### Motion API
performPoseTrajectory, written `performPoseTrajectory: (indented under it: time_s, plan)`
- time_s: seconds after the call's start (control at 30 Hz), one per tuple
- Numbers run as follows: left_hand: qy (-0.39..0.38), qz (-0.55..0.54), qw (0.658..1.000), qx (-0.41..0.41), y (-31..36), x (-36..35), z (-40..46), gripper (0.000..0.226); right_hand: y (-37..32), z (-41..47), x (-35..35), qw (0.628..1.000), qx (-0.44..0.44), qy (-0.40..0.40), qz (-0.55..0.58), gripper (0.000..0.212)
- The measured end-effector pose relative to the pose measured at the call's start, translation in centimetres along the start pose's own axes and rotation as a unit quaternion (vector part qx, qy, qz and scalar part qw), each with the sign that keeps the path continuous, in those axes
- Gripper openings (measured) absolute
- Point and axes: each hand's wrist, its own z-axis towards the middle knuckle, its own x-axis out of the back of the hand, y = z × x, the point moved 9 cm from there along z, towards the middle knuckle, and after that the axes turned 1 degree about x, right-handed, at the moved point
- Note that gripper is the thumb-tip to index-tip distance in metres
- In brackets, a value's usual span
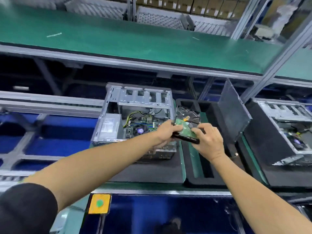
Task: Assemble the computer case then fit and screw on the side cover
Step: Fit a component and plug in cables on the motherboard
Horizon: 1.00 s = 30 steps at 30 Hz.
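From the head view, we are holding a hard drive (185,132) between both hands, its green circuit board facing up. Our left hand (166,134) is gripping the drive's left end, fingers curled round its edge; our right hand (208,141) is pinching the right end, fingers bent over the top and thumb at the near edge. A clear bag (187,114) is lying just beyond our fingertips, touching the drive's far side. The open computer case (135,115) is sitting just left of our left fingers on a black foam pad (152,171), its motherboard and cables exposed. Beneath our right fingers a black foam tray (202,179) is lying, and the dark side cover (234,114) is leaning upright to the right of them. Farther right, well apart from our hands, a second case (287,125) is resting. Nearer to us than our wrists, a yellow box with a green button (99,203) is sitting.
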Motion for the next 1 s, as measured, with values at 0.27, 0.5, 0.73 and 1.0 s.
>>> performPoseTrajectory:
  time_s: [0.27, 0.5, 0.73, 1.0]
  plan:
    - [0.109, -0.065, 0.991, 0.040, -1.3, 10.7, -0.5, 0.044, -6.9, 4.7, -7.6, 0.982, 0.002, -0.169, 0.081, 0.051]
    - [0.141, -0.061, 0.982, 0.113, -3.1, 12.0, 1.5, 0.038, -7.6, 5.3, -12.5, 0.959, 0.007, -0.272, 0.086, 0.049]
    - [0.208, -0.022, 0.973, 0.095, -3.9, 13.6, 6.7, 0.055, -5.1, 6.6, -17.2, 0.934, 0.011, -0.347, 0.086, 0.050]
    - [0.208, -0.096, 0.972, 0.043, -3.7, 13.9, 8.9, 0.046, -4.0, 8.1, -19.3, 0.939, 0.022, -0.338, 0.061, 0.056]
